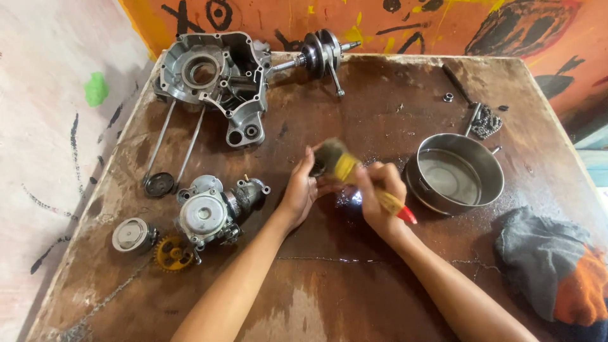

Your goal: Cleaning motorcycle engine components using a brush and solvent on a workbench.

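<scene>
Near the middle of the bench (354, 272), the right hand (379, 193) has its grip clamped around a paintbrush (354, 174) with a yellow handle and red tip. The brush's long axis runs diagonally: bristles point toward the far left corner, the red tip toward the near right corner. The left hand (303, 187) has its grip closed on a small dark part (318, 166), mostly hidden, touching the bristles. A round metal pan (456, 172) sits just beside the right hand, toward the right edge. A carburetor (215, 209) lies toward the left edge.
</scene>
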